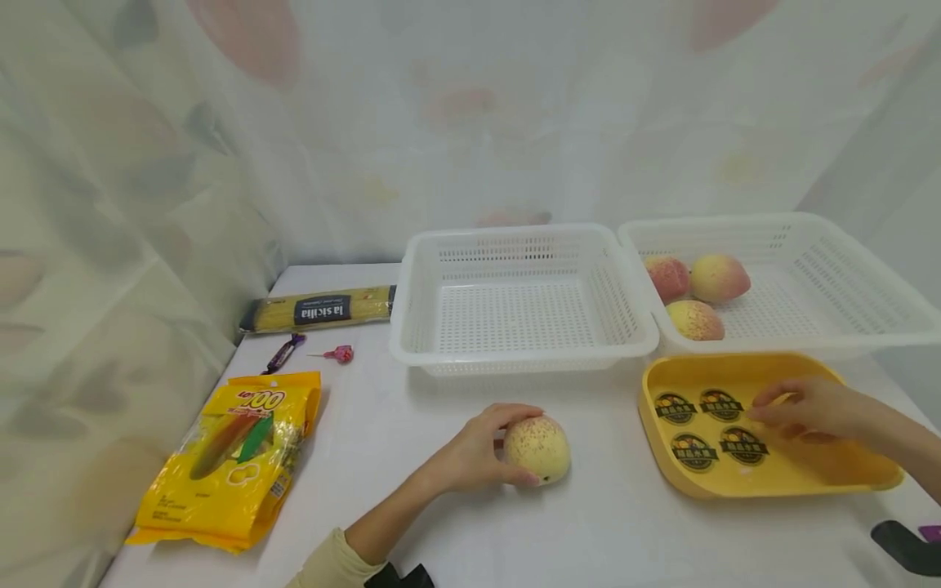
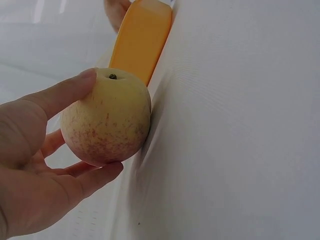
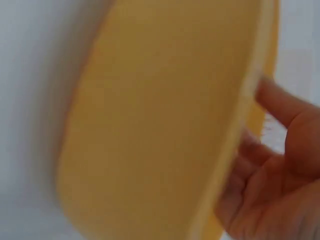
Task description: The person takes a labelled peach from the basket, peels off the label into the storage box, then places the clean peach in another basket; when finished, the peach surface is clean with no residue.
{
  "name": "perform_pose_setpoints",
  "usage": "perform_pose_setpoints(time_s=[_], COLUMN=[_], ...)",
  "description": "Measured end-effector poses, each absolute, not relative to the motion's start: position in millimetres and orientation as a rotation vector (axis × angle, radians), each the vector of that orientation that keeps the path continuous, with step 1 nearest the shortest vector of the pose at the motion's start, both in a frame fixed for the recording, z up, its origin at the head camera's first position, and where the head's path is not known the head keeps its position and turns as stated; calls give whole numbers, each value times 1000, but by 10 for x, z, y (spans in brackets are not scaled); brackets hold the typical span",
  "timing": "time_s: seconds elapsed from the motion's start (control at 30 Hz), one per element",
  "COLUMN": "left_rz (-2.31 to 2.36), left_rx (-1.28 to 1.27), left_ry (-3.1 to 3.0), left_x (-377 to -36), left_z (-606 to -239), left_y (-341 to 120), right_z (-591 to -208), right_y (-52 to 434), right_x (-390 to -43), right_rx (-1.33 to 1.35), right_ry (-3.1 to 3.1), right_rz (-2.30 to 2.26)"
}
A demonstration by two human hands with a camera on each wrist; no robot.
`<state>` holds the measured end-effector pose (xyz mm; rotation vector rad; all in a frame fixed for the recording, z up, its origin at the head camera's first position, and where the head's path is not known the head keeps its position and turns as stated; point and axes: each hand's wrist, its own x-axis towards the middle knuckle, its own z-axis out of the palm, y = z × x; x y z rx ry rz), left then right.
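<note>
My left hand grips a yellow-pink speckled peach that rests on the white table, in front of the empty white basket. In the left wrist view the thumb and fingers wrap round the peach, stem end up. My right hand reaches into the yellow tray, fingertips loosely bent just above several round dark stickers. I see nothing held in it. The right wrist view is blurred, showing the tray and my relaxed right hand beside its rim.
A second white basket at the back right holds three peaches. On the left lie a yellow snack bag, a spaghetti pack, a lollipop and a purple candy bar. A dark object sits at the bottom right.
</note>
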<state>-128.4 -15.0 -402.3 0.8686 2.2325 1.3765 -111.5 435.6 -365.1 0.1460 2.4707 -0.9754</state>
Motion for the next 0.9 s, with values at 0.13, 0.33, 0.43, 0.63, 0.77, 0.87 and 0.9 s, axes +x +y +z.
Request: perform_pose_setpoints(time_s=[0.13, 0.33, 0.43, 0.63, 0.77, 0.87, 0.9], left_rz=[1378, 1378, 1372, 1354, 1353, 1357, 1358], left_rx=[868, 869, 865, 886, 892, 903, 909], left_ry=[2225, 2219, 2223, 2250, 2249, 2247, 2248], left_x=[-1283, -1277, -1278, -1286, -1282, -1281, -1281], left_z=[-4029, -4044, -4060, -4057, -4040, -4033, -4030], left_y=[-158, -158, -152, -145, -149, -148, -146], right_z=[-3526, -3469, -3455, -3532, -3652, -3731, -3752], right_y=[4201, 3766, 3466, 2875, 2550, 2357, 2303], right_x=[-1177, -1261, -1300, -1380, -1432, -1457, -1462], right_rx=[11, -147, -163, -138, -147, -174, -180], right_ry=[2205, 1832, 1753, 1700, 1713, 1753, 1765], right_rz=[-1243, -1586, -1650, -1643, -1593, -1525, -1505])
